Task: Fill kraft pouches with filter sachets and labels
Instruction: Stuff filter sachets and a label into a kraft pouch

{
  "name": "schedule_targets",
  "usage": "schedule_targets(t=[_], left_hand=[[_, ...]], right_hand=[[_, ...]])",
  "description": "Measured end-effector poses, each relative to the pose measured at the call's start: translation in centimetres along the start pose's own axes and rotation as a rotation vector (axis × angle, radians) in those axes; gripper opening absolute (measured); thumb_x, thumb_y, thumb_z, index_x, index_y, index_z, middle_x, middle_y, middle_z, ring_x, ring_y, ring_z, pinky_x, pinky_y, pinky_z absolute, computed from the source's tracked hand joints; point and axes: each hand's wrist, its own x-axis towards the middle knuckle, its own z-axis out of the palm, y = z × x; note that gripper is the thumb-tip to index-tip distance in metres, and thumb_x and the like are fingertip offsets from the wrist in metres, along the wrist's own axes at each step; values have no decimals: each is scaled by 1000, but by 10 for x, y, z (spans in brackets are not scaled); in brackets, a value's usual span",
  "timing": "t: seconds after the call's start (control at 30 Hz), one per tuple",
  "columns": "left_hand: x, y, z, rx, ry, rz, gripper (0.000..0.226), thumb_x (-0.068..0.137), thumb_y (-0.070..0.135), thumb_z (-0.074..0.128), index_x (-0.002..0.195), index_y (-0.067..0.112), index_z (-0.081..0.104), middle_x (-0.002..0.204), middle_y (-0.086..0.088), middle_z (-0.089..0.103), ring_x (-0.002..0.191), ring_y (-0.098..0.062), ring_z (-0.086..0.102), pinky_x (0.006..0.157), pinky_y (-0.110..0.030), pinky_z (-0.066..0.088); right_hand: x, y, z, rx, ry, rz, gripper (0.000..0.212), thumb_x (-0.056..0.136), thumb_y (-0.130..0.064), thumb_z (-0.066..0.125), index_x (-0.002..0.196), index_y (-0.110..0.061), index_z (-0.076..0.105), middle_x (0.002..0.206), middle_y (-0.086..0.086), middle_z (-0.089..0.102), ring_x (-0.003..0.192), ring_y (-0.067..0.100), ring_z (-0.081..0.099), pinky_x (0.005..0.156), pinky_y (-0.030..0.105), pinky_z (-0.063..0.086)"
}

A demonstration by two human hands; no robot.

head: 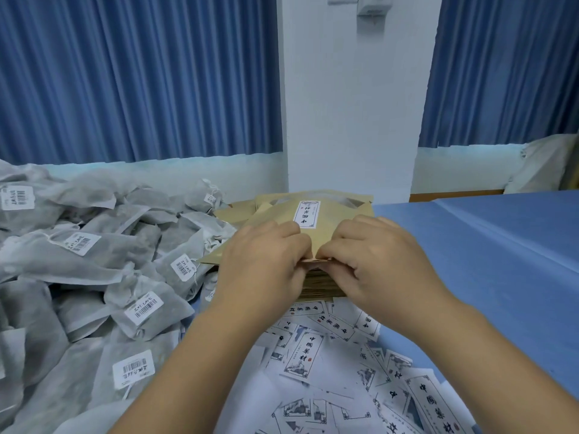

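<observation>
A kraft pouch with a white label on its face lies on top of a stack of kraft pouches at the table's middle. My left hand and my right hand meet at the pouch's near edge, and both pinch that edge between fingers and thumbs. A big heap of grey filter sachets with barcode tags covers the left side. Loose printed labels lie scattered in front of the stack, between my forearms.
The table has a blue cover, bare on the right. More kraft pouches lie behind the stack on the left. A white pillar and blue curtains stand behind the table.
</observation>
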Motion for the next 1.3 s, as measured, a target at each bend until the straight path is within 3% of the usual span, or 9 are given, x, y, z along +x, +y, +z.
schedule_targets(t=[0.27,0.37,0.5,0.7,0.87,0.93,1.03,1.17,1.3], left_hand=[[0,-1,-1,-47,94,-19,12,74,23,72,74,14,63,74,1,57,72,-24,52,63,-31,35],[-2,3,1,-28,115,26,3,66,10,60,66,13,60,65,0,53,62,-25,50,61,-26,24],[-4,-5,3,-72,134,-5,11,73,16,57,66,12,64,62,1,54,59,-24,52,57,-28,33],[-2,-26,0,-59,51,-83,25,77,46,69,88,24,72,90,8,64,89,-20,57,79,-34,33],[-10,-63,-6,-122,154,-383,18,73,15,78,86,26,74,94,10,59,90,-13,56,82,-42,46],[-15,-69,-5,-176,141,-329,17,75,13,78,87,25,75,94,13,59,87,-5,54,78,-33,46],[-19,-71,-1,-144,102,-214,9,77,16,73,83,22,76,87,9,65,86,-20,59,77,-46,45],[-22,-74,2,-55,167,-191,14,71,10,66,75,18,76,71,8,60,75,-24,55,68,-46,42],[-22,-69,11,-216,211,-319,9,78,10,69,80,18,73,89,5,63,91,-21,59,83,-37,45]], right_hand=[[4,5,-8,98,72,33,5,74,-13,68,76,-15,72,68,1,60,66,22,56,65,25,43],[3,3,-6,132,21,19,7,71,-10,69,78,-13,70,70,-1,61,67,23,56,63,32,49],[2,9,-7,178,23,28,4,76,-19,69,75,-15,70,70,-4,62,68,21,57,62,30,47],[-2,22,-6,172,148,183,5,75,-18,75,72,-18,71,69,-4,62,70,21,57,60,36,48],[-3,36,-10,321,182,351,5,75,-22,76,75,-26,73,72,-9,62,79,16,55,72,28,44],[-4,34,-7,345,142,340,5,75,-22,76,75,-26,74,72,-11,61,79,14,54,72,23,41],[-5,31,-3,355,111,323,3,75,-25,76,72,-25,75,69,-13,60,79,14,54,73,21,40],[-5,30,-6,611,91,485,31,75,-54,59,65,-27,73,74,-12,61,90,6,55,78,14,36],[-1,32,0,724,128,826,29,79,-61,54,85,-37,70,104,-16,58,102,-3,54,83,20,39]])
